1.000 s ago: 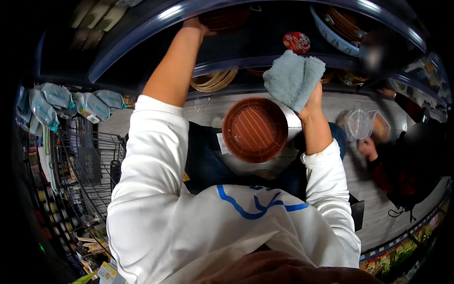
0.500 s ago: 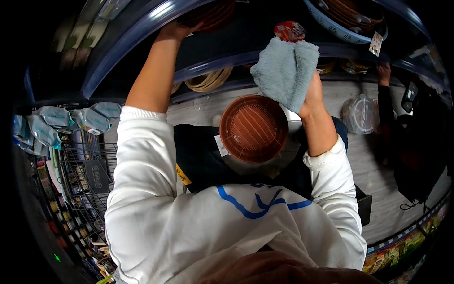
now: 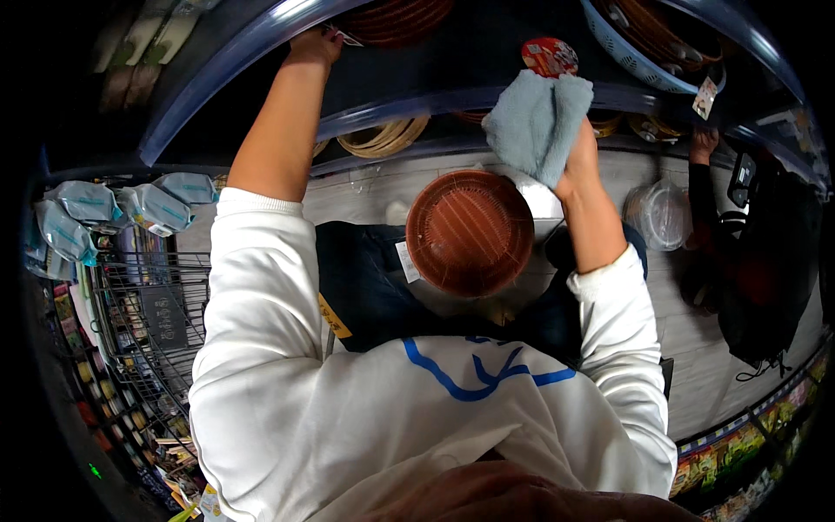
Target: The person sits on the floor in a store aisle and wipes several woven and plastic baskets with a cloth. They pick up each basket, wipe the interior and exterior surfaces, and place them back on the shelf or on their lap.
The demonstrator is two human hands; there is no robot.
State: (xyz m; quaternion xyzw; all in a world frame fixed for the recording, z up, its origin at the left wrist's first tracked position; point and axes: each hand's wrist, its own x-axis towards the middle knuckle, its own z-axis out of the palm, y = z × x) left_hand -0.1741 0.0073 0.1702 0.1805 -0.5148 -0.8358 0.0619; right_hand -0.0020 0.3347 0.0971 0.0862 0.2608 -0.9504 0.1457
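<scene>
My right hand [image 3: 581,165] grips a grey-blue cloth [image 3: 532,126], which hangs over the fingers by the shelf's front edge. At the upper left, my left hand [image 3: 315,48] reaches onto the shelf beside a stack of reddish-brown woven baskets [image 3: 396,22]. Its fingers are curled next to a small white tag [image 3: 350,40]; what they hold, if anything, I cannot make out. Between my knees stands a round reddish-brown woven basket [image 3: 470,233] with a white tag [image 3: 407,262] at its left side.
The dark shelf [image 3: 452,65] also carries a light blue plastic basket [image 3: 639,61] and a red round item [image 3: 550,56]. Pale hoops [image 3: 383,137] lie below. At left stands a wire cart [image 3: 156,304] with packs [image 3: 91,202]. A co-worker's hand [image 3: 704,143] and clear containers [image 3: 661,213] are at right.
My left hand has drawn back a little from under the stacked baskets, and its fingers have curled in. The cloth stays in my right hand. The view has shifted slightly.
</scene>
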